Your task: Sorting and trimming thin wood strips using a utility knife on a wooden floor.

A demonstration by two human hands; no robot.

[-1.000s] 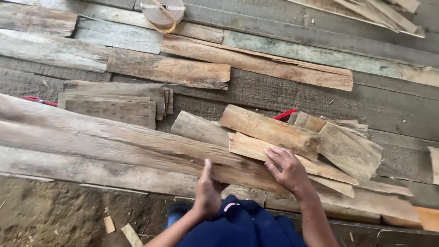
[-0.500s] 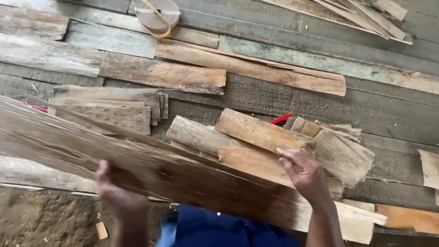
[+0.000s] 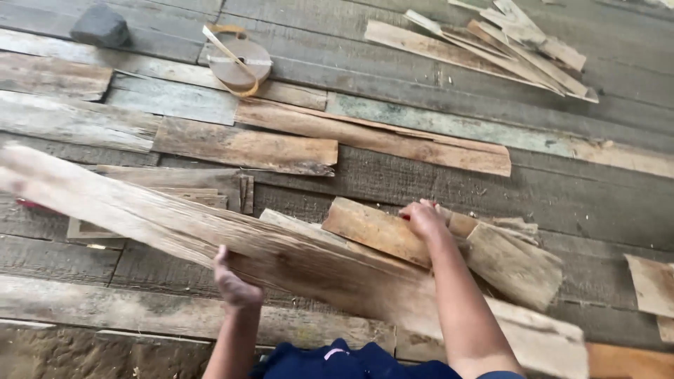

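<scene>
Weathered plank floor [image 3: 435, 175] strewn with wood offcuts; person handling a long board.
Left hand [image 3: 235, 284] curled round the near edge of the long plank [image 3: 281, 256], which is blurred and slants from upper left to lower right, lifted over the scraps. Right hand [image 3: 423, 219] rests on the short boards [image 3: 375, 230] beyond, fingers bent down; grip unclear. Tape roll [image 3: 240, 63] and grey stone [image 3: 100, 27] lie at far left, thin slats [image 3: 491, 49] far right.
</scene>
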